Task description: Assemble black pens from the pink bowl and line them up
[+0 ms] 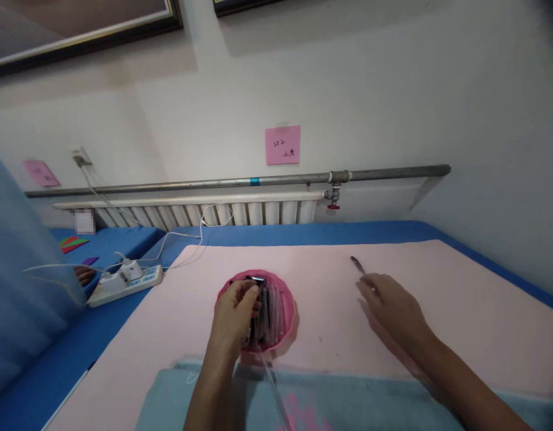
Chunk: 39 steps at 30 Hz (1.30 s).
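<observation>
Over the left half of a round pink basket (289, 311) is my left hand (235, 308), thumb and fingers pinched among the dark pen-like sticks inside; what they grip is hidden. Several clear, slim plastic sleeves or tubes (276, 314) lie side by side in the basket. My right hand (391, 302), off to the right above the pink sheet, is closed on a slim dark pen-like stick (357, 264) whose end points up and left. A long clear strip (275, 389) runs from the basket's near edge down over the blue towel.
The pink sheet (321, 257) covers a blue table (298, 233). A blue towel (348, 401) lies along the near edge. At the left are a power strip (144, 280) with white chargers and loose cables, another person's hand (84, 275) and a blue curtain (25, 275). A radiator (258, 212) stands behind.
</observation>
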{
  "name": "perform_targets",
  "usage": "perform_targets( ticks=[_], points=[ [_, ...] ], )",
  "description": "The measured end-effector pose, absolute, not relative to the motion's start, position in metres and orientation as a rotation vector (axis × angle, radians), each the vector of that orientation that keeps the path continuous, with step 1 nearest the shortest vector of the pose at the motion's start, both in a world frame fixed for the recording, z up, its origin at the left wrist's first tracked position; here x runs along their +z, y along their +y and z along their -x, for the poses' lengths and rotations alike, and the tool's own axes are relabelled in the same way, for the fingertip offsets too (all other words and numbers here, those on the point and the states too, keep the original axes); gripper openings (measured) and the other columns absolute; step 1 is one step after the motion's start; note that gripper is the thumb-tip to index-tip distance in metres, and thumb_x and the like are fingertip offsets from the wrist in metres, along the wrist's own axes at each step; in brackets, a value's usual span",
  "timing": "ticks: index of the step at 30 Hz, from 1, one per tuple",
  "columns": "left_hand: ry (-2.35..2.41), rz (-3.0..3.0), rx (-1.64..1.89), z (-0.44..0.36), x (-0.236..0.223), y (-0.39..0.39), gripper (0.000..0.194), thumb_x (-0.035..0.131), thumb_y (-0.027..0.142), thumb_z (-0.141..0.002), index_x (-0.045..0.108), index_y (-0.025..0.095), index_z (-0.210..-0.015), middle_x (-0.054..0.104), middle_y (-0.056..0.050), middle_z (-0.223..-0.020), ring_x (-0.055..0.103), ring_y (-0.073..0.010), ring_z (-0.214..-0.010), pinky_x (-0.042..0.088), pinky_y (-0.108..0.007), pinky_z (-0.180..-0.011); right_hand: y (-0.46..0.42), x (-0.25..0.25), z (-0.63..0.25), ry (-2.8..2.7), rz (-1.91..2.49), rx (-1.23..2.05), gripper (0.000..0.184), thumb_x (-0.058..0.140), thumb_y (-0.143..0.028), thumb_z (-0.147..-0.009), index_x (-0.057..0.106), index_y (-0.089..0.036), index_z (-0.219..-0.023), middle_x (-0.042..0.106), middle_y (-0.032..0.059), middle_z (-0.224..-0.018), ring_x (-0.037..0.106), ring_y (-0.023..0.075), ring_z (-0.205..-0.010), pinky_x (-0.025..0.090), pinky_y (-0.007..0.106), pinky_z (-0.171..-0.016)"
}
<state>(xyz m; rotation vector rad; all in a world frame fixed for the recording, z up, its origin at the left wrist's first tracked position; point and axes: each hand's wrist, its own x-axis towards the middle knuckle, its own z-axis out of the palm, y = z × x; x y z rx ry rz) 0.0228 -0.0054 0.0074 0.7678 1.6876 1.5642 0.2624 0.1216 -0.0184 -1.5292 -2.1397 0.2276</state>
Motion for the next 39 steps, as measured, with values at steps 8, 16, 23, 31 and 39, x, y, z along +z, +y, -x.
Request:
perform_targets(
  ticks=[8, 16, 23, 31, 39],
  points=[
    [1.961, -0.834, 1.557, -0.005, 0.001, -0.008, 0.017, 0.059, 0.034, -0.07, 0.063, 0.018, -0.071, 0.063, -0.001, -0.063, 0.054, -0.0129, -0.056, 0.039, -0.022, -0.052, -0.011, -0.034, -0.2, -2.681, 0.873, 0.781, 0.008, 0.049, -0.026, -0.081, 0.054, -0.022, -0.076, 0.064, 0.0012, -0.074, 0.057, 0.0143, -0.059, 0.037, 0.022, -0.053],
    [2.377, -1.22, 1.007, -0.008, -0.004, -0.003, 0.016, 0.049, 0.025, -0.075, 0.064, 0.019, -0.075, 0.068, -0.006, -0.075, 0.06, -0.0182, -0.07, 0.039, -0.027, -0.064, -0.013, -0.045, -0.189, -2.73, 0.97, 0.76, 0.009, 0.048, -0.014, -0.074, 0.054, -0.02, -0.071, 0.064, 0.0022, -0.069, 0.058, 0.0157, -0.059, 0.035, 0.022, -0.053],
    [2.543, -1.25, 0.797, -0.029, -0.01, 0.006, 0.015, 0.052, 0.019, -0.069, 0.066, 0.015, -0.073, 0.067, -0.016, -0.078, 0.062, -0.0275, -0.077, 0.04, -0.034, -0.07, -0.006, -0.037, -0.2, -2.434, 1.028, 1.082, 0.009, 0.049, -0.015, -0.07, 0.052, -0.02, -0.064, 0.057, -0.0036, -0.058, 0.05, 0.0117, -0.054, 0.033, 0.02, -0.051],
    [2.574, -1.238, 0.691, -0.027, -0.013, 0.01, 0.013, 0.052, 0.018, -0.066, 0.064, 0.016, -0.064, 0.068, -0.018, -0.074, 0.062, -0.03, -0.075, 0.04, -0.036, -0.068, 0.005, -0.034, -0.203, -2.269, 1.012, 1.301, 0.008, 0.05, -0.016, -0.07, 0.052, -0.02, -0.063, 0.044, -0.0067, -0.053, 0.042, 0.0104, -0.05, 0.03, 0.02, -0.047],
    [2.437, -1.272, 0.828, -0.018, -0.007, 0.002, 0.011, 0.05, 0.022, -0.067, 0.057, 0.019, -0.058, 0.064, -0.008, -0.064, 0.058, -0.0225, -0.065, 0.036, -0.03, -0.059, 0.023, -0.02, -0.213, -1.931, 1.029, 1.58, 0.012, 0.048, -0.021, -0.076, 0.05, -0.021, -0.064, 0.04, -0.0091, -0.047, 0.038, 0.0072, -0.041, 0.029, 0.019, -0.042]
  ],
)
